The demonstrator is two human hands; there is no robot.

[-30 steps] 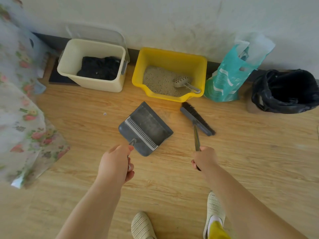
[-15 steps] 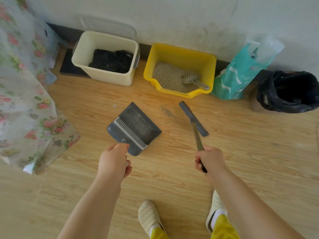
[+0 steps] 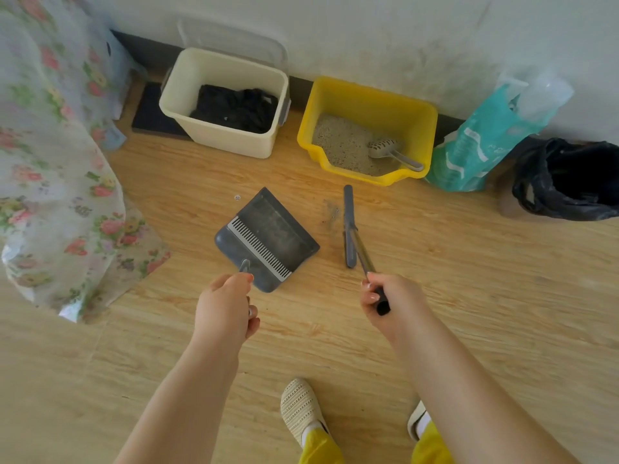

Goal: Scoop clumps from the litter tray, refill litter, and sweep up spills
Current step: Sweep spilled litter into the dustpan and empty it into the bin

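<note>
A person's left hand (image 3: 223,304) grips a dustpan (image 3: 268,237) and right hand (image 3: 392,301) a brush (image 3: 349,226) beside spilled litter (image 3: 332,214), apparently the final sweeping step, scoop (image 3: 390,152) resting in the filled tray (image 3: 415,118).

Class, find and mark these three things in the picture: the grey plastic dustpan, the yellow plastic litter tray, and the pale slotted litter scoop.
Grey plastic dustpan (image 3: 268,234): head view, on its flat pan.
Yellow plastic litter tray (image 3: 368,98): head view, on its back inner wall.
Pale slotted litter scoop (image 3: 382,147): head view, on its slotted bowl.
</note>
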